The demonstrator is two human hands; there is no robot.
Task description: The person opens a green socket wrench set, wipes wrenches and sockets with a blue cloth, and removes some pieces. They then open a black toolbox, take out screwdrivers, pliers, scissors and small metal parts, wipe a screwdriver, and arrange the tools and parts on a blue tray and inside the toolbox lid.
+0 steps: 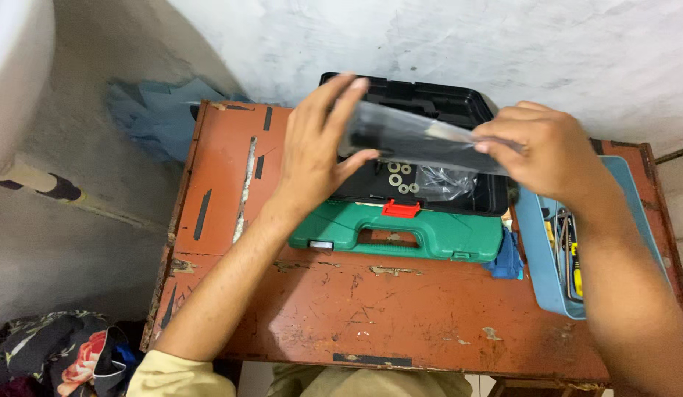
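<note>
Over a worn red table, left hand and right hand grip a clear plastic bag

Left hand and right hand hold a clear plastic bag, perhaps with dark parts, above a black toolbox.

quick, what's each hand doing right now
Left hand: shut on the clear bag's left end.
Right hand: pinching the bag's right end.
</note>
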